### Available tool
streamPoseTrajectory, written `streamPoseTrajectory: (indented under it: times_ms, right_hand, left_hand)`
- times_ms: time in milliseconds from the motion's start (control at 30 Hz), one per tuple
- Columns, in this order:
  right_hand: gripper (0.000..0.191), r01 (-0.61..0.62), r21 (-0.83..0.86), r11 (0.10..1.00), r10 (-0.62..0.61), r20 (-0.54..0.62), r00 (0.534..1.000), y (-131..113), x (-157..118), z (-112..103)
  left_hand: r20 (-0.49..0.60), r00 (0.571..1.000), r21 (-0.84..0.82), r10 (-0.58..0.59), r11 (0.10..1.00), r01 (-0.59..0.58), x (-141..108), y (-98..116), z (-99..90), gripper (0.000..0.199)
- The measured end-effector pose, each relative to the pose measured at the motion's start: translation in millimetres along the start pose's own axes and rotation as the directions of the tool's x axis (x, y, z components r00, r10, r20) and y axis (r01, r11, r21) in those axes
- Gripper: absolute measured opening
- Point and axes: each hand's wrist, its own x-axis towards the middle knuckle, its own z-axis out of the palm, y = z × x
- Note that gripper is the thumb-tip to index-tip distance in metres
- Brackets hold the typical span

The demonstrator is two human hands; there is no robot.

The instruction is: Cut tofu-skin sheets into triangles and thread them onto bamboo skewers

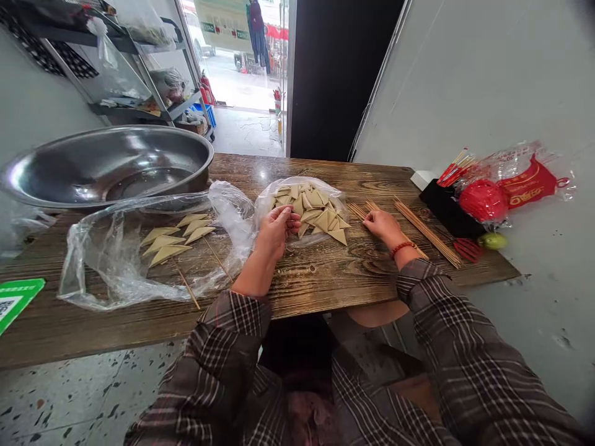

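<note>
My left hand [277, 228] is at the near left edge of a pile of flat beige triangular pieces [320, 207], which look like bean curd. Its fingers are curled together, and whether a piece is between them is hidden. My right hand [382, 225] pinches at a bundle of thin bamboo skewers [357, 211] lying to the right of the pile. A clear plastic bag [242, 214] lies spread to the left. On it rest two rows of threaded triangles [166, 243], with a skewer end [188, 286] sticking out towards me.
A large steel basin [116, 186] stands at the back left of the wooden table [307, 285]. More skewers [425, 232] lie at right, near a black box [449, 207] and a red plastic packet [530, 183]. A green card [21, 297] is at the left edge.
</note>
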Motion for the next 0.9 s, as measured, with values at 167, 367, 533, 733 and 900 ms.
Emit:
streamPoseTrajectory:
  times_ms: [167, 367, 533, 733, 900]
  right_hand:
    - [0.026, 0.042, -0.033, 0.999, -0.042, 0.002, 0.999, -3.5, -1.2, 4.0]
    - [0.027, 0.059, 0.002, 0.998, -0.058, -0.111, 0.992, -0.3, -10.2, 3.9]
    - [0.038, 0.033, 0.136, 0.990, 0.010, -0.300, 0.954, 11.4, -11.4, -8.2]
    - [0.040, 0.306, 0.440, 0.844, -0.166, -0.328, 0.930, -8.9, -27.5, -4.0]
    - [0.031, 0.389, 0.414, 0.823, -0.325, -0.220, 0.920, -33.7, -45.0, 4.2]
  left_hand:
    - [-0.005, 1.000, -0.007, 0.001, 1.000, -0.001, 0.2, 0.1, 0.0, 0.015]
    - [-0.006, 1.000, -0.014, -0.009, 1.000, 0.009, -0.6, 1.1, 1.3, 0.011]
    - [0.000, 1.000, -0.020, -0.015, 1.000, 0.015, -0.8, 0.7, 2.9, 0.010]
    - [0.006, 1.000, -0.017, -0.015, 1.000, 0.015, -1.3, 0.4, 2.6, 0.011]
    - [-0.001, 1.000, -0.024, -0.014, 1.000, 0.014, -2.5, 0.8, 3.8, 0.008]
